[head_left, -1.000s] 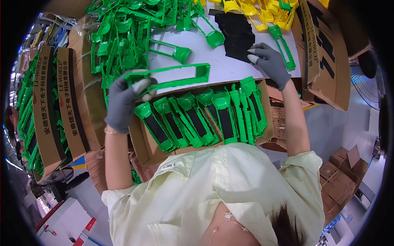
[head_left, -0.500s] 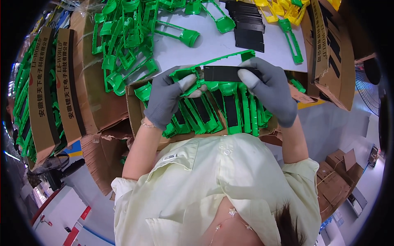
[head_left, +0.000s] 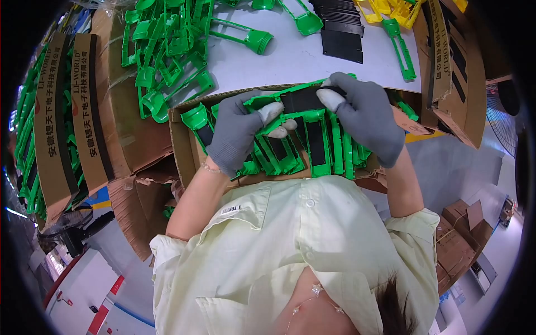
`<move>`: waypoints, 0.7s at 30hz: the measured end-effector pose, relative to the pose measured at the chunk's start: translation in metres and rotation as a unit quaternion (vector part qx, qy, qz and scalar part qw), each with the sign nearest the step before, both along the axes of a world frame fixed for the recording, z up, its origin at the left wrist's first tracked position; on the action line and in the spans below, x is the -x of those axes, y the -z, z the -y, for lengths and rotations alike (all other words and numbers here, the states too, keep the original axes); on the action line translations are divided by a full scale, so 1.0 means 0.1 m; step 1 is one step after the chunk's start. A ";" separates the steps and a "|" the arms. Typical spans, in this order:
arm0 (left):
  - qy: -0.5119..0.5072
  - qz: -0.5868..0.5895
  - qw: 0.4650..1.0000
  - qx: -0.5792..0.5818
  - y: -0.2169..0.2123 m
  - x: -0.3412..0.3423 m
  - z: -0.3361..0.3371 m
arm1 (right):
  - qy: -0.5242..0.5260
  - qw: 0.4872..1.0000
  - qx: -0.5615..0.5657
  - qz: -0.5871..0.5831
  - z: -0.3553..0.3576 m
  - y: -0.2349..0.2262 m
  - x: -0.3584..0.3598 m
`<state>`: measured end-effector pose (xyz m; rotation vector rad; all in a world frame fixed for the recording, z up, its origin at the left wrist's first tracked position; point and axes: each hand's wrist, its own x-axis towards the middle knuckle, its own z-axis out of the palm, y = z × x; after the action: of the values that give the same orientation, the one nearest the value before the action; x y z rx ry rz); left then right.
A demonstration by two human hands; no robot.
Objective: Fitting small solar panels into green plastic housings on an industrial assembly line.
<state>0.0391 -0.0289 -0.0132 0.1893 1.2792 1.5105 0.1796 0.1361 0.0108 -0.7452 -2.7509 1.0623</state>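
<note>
In the head view, the most prominent writing is on the cardboard: two upright carton flaps (head_left: 53,139) at the left each carry a line of Latin capitals above a column of Chinese characters, with a red mark beside them and a dark stripe along the edge. The right-hand carton (head_left: 459,84) bears similar lettering next to bold black shapes. A small dark printed tag (head_left: 230,210) sits on the pocket of the person's pale shirt (head_left: 335,223).

Green frames (head_left: 27,128) fill the container behind the left flaps. In front of the person, an open carton (head_left: 181,148) holds a row of green frames, several with black inserts (head_left: 317,142) seated in them. Above this carton is the held green frame (head_left: 304,87), tilted, with a black panel (head_left: 301,101) lying along its opening; whether the panel is fully seated cannot be told.

The left hand (head_left: 237,125) has its fingers closed around the frame's left end. The right hand (head_left: 368,117) pinches the panel near the frame's right end, thumb on its face.

On the white worktop (head_left: 290,64) lie a heap of green frames (head_left: 173,44), overlapping black sheets (head_left: 341,44), a lone green frame (head_left: 402,56) and yellow parts (head_left: 399,14).
</note>
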 end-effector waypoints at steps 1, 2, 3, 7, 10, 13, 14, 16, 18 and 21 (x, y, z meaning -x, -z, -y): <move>0.002 0.001 1.000 0.000 0.00 -0.02 -0.02 | -0.007 1.000 0.018 -0.010 0.02 0.06 -0.01; -0.001 -0.003 1.000 0.016 0.00 -0.03 -0.04 | -0.013 0.999 0.037 -0.020 0.04 0.12 -0.02; -0.005 -0.008 0.999 0.032 0.00 -0.04 -0.05 | -0.010 0.999 0.036 -0.019 0.07 0.17 -0.03; -0.002 -0.037 0.999 0.029 -0.09 -0.01 -0.08 | 0.087 0.986 -0.116 -0.079 0.18 -0.01 -0.04; 0.000 -0.063 0.998 0.023 -0.13 0.02 -0.03 | 0.170 0.967 -0.141 -0.126 0.09 0.01 -0.03; 0.016 -0.056 0.998 0.018 -0.10 0.00 0.00 | 0.169 0.968 0.148 -0.112 -0.02 0.08 -0.09; 0.015 -0.055 0.998 0.020 -0.09 0.00 0.01 | 0.124 0.902 0.413 -0.032 -0.03 0.09 -0.11; 0.035 -0.036 0.998 0.033 -0.06 0.02 0.06 | 0.126 0.916 0.381 0.005 0.01 0.15 -0.13; 0.032 -0.058 0.996 0.055 -0.07 -0.01 0.09 | 0.132 0.932 0.337 0.004 0.10 0.18 -0.15; 0.049 -0.068 0.992 0.093 -0.04 0.00 0.18 | 0.126 0.937 0.327 -0.003 0.27 0.31 -0.22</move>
<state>0.0392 -0.0467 -0.0087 0.2339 1.4898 1.3053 0.2015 0.1091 -0.0204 -1.1156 -2.1842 1.9219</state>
